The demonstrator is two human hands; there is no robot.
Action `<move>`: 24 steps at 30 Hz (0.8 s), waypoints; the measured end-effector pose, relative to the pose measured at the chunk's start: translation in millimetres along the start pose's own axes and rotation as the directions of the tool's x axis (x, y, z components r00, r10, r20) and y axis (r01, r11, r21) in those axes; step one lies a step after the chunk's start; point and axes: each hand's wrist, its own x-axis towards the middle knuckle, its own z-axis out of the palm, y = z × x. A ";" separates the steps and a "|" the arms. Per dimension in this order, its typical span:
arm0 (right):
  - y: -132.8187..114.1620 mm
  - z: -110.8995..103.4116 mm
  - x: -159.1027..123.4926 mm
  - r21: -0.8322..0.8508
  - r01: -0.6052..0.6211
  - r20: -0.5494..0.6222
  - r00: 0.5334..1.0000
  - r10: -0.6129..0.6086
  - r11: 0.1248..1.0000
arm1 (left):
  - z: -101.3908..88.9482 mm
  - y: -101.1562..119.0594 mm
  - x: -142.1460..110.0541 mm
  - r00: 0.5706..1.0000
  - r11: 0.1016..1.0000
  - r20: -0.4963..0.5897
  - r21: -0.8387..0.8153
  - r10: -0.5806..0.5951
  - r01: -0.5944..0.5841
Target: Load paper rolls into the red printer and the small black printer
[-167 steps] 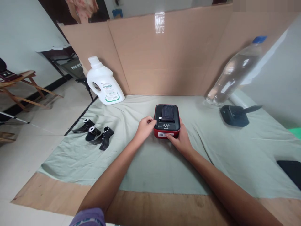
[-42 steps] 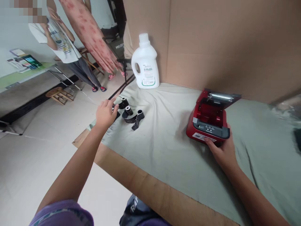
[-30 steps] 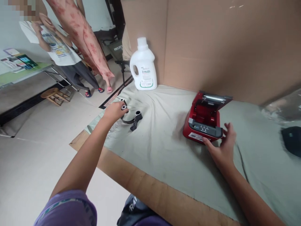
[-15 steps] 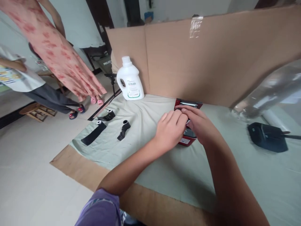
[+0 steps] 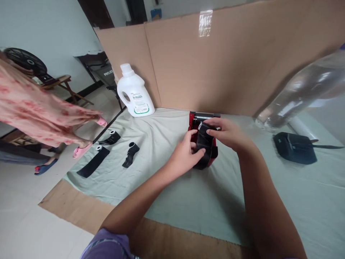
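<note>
Both of my hands are on a black ribbon roll [image 5: 204, 141] with a white core, over a small red and black machine [image 5: 191, 119] with its top open. My right hand [image 5: 228, 133] grips the rolled upper part from the right, fingers over its top. My left hand [image 5: 185, 153] pinches the ribbon's hanging lower length between thumb and fingers. The ribbon covers much of the machine's middle and front. To the left lie three more unwound black rolls: a rear roll [image 5: 111, 137], a flat-stretched roll [image 5: 94, 161] and a crumpled roll [image 5: 131, 155].
A white jug [image 5: 138, 94] stands at the back left before a cardboard screen [image 5: 199, 75]. At the right are clear plastic wrap [image 5: 299, 97] and a black dustpan-like object [image 5: 295, 148]. A green cloth [image 5: 172, 201] covers the wooden table. People stand left of it.
My hands have parted from their close clasp over the machine, and the black ribbon now hangs in view between them. The view has shifted right, and the people at the left have moved.
</note>
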 end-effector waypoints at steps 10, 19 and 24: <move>19.7 35.7 14.6 -0.534 0.047 0.090 0.996 0.002 0.844 | -11.3 2.9 -13.9 0.949 0.973 0.251 0.173 -0.192 0.151; 18.7 40.8 18.1 -0.691 -0.018 0.076 0.992 0.097 0.722 | -29.7 2.0 -0.6 0.898 0.958 0.339 0.032 -0.280 0.286; 18.5 46.4 19.6 -0.710 -0.062 0.074 0.984 0.162 0.702 | -29.0 4.1 2.6 0.884 0.944 0.348 0.011 -0.313 0.330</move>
